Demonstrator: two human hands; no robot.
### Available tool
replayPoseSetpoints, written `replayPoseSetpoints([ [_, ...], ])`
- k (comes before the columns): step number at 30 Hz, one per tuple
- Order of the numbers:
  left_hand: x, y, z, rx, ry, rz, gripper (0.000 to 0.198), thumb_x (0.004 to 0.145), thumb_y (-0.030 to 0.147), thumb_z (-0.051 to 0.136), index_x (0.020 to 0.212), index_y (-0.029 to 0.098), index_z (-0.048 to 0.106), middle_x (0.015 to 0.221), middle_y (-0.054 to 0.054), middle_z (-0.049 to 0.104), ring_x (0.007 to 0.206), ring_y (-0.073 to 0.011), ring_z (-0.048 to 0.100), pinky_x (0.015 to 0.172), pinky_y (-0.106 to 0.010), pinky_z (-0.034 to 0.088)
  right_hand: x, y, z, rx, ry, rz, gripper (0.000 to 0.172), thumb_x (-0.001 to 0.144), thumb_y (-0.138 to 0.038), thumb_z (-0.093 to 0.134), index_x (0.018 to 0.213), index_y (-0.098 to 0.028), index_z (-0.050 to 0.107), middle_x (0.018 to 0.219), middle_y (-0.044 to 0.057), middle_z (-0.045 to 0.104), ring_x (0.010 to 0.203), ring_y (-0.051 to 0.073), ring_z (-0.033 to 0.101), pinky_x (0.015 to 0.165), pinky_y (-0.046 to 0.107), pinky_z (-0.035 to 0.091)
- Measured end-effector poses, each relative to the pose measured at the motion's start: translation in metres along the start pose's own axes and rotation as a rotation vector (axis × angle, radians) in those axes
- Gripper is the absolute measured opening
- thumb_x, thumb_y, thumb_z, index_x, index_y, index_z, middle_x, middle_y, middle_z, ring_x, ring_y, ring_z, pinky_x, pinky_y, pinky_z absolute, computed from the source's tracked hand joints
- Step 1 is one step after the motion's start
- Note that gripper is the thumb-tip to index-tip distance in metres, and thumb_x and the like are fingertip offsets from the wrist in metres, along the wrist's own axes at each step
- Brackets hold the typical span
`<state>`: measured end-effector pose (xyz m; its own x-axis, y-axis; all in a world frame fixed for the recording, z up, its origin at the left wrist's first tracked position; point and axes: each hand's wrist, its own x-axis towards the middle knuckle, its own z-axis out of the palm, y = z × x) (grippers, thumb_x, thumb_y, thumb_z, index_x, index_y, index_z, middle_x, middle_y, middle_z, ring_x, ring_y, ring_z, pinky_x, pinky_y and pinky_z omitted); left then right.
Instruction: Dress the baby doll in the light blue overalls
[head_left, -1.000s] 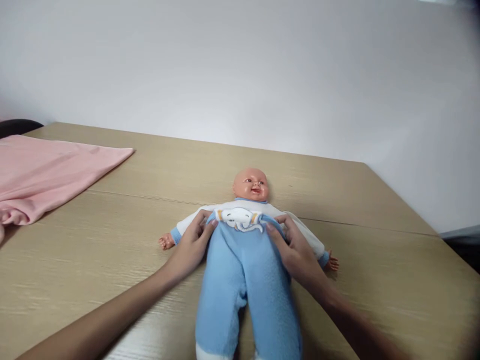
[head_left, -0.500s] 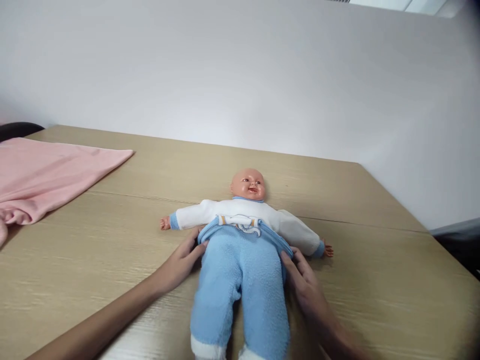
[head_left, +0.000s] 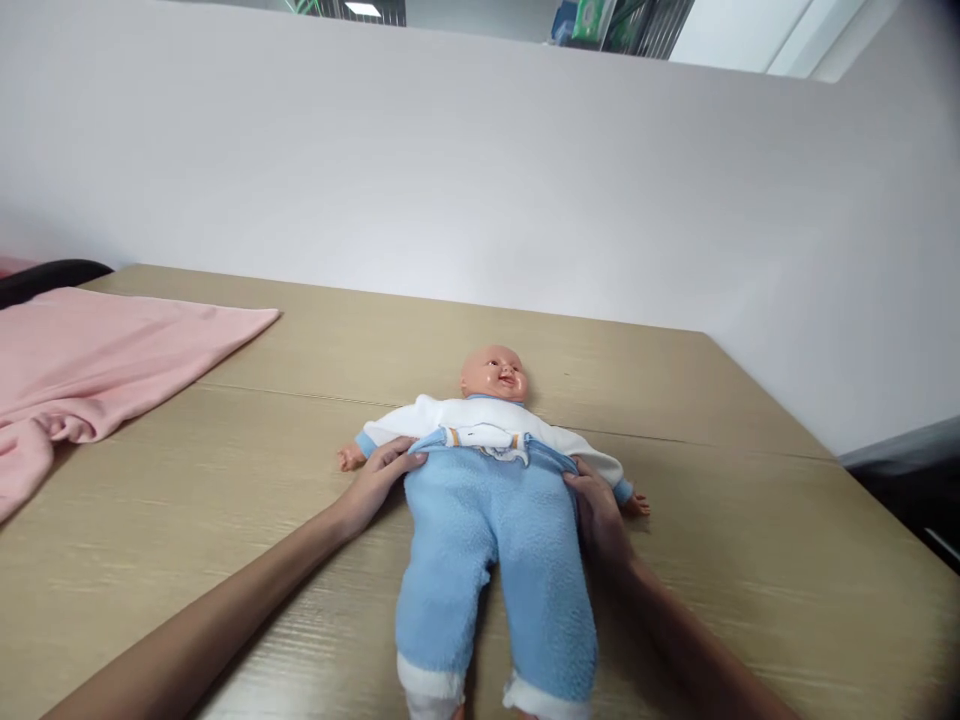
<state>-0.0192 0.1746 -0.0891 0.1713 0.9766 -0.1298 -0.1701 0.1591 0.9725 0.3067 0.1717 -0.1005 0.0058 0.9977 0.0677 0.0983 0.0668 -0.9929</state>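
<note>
Doll (head_left: pixel 493 374) on its back mid-table, head at far end. Left hand (head_left: pixel 385 472) has thumb and fingers narrow, pinching left edge of blue pants (head_left: pixel 487 510) at the waistband; right hand (head_left: pixel 597 497) grips the right edge, some fingers hidden. Risk: uneven pull could twist the waistband; a hard tug could drag the doll along the table (head_left: pixel 315 350). Count: one doll, one pants, one white shirt (head_left: pixel 487 412), one pink cloth (head_left: pixel 127 345) far left, one table, two hands.
</note>
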Motion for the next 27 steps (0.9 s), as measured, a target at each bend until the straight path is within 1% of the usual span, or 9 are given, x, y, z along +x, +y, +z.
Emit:
replayPoseSetpoints([
  [5,-0.002,0.005,-0.003,0.111,-0.059,0.128,0.045,0.097,0.062,0.067,0.080,0.021,0.059,0.084,0.000,0.057,0.084,-0.0199,0.050,0.081,-0.031,0.041,-0.002,-0.022,-0.012,-0.049,0.016,-0.067,0.029,0.094,-0.050,0.065,0.081,-0.025,0.058,0.077,-0.001,0.054,0.074,0.020,0.050,0.070,0.033,0.043],
  [9,-0.001,0.009,0.010,0.110,0.120,0.268,0.043,0.100,0.064,0.065,0.092,0.022,0.064,0.092,-0.001,0.062,0.091,-0.0209,0.054,0.089,-0.032,0.042,0.007,-0.043,-0.014,-0.095,0.223,-0.121,0.033,0.097,-0.054,0.069,0.090,-0.027,0.051,0.076,-0.005,0.051,0.068,0.017,0.046,0.066,0.031,0.039],
  [12,0.000,0.010,0.018,0.091,0.154,0.313,0.039,0.102,0.060,0.066,0.096,0.022,0.064,0.090,0.000,0.061,0.088,-0.0195,0.054,0.087,-0.030,0.043,0.019,-0.055,-0.005,-0.104,0.354,-0.185,0.035,0.095,-0.053,0.071,0.095,-0.027,0.048,0.083,-0.004,0.053,0.075,0.017,0.054,0.071,0.032,0.045],
  [14,0.000,0.009,0.021,0.103,0.147,0.341,0.034,0.103,0.056,0.068,0.100,0.022,0.065,0.094,0.000,0.062,0.091,-0.0193,0.055,0.087,-0.029,0.043,0.026,-0.066,0.011,-0.119,0.347,-0.270,0.036,0.094,-0.048,0.074,0.097,-0.028,0.045,0.092,-0.001,0.059,0.085,0.019,0.061,0.078,0.033,0.050],
  [20,-0.008,-0.006,0.018,0.165,0.277,0.486,0.034,0.102,0.056,0.070,0.103,0.023,0.064,0.095,0.000,0.061,0.090,-0.0188,0.055,0.084,-0.029,0.044,0.064,-0.115,0.091,-0.298,-0.121,-0.560,0.031,0.095,-0.029,0.074,0.110,-0.027,0.047,0.096,0.000,0.070,0.075,0.016,0.063,0.073,0.031,0.053],
  [22,-0.009,-0.011,0.018,0.174,0.265,0.493,0.030,0.104,0.053,0.068,0.104,0.023,0.064,0.096,-0.001,0.061,0.092,-0.0188,0.056,0.086,-0.029,0.044,0.087,-0.128,0.121,-0.525,-0.396,-0.592,0.025,0.094,-0.023,0.073,0.112,-0.024,0.055,0.102,0.002,0.073,0.089,0.019,0.069,0.085,0.034,0.055],
  [24,-0.010,-0.012,0.019,0.169,0.235,0.487,0.025,0.106,0.048,0.066,0.104,0.023,0.063,0.098,-0.001,0.061,0.094,-0.0188,0.056,0.088,-0.030,0.044,0.110,-0.135,0.149,-0.801,-0.776,-0.599,0.022,0.096,-0.017,0.069,0.116,-0.021,0.061,0.119,0.009,0.075,0.111,0.023,0.070,0.095,0.037,0.054],
  [25,-0.010,-0.013,0.020,0.166,0.230,0.486,0.023,0.107,0.046,0.065,0.104,0.023,0.063,0.098,-0.001,0.061,0.094,-0.0187,0.056,0.088,-0.030,0.044,0.121,-0.136,0.162,-0.930,-0.973,-0.600,0.026,0.094,-0.014,0.069,0.119,-0.020,0.064,0.126,0.011,0.074,0.118,0.025,0.069,0.098,0.037,0.054],
  [27,-0.010,-0.013,0.021,0.172,0.249,0.488,0.019,0.108,0.043,0.065,0.105,0.024,0.063,0.098,-0.001,0.061,0.094,-0.0184,0.056,0.087,-0.030,0.043,0.138,-0.132,0.185,-1.044,-1.208,-0.587,0.039,0.087,-0.008,0.075,0.123,-0.020,0.068,0.131,0.011,0.075,0.117,0.026,0.071,0.094,0.034,0.055],
])
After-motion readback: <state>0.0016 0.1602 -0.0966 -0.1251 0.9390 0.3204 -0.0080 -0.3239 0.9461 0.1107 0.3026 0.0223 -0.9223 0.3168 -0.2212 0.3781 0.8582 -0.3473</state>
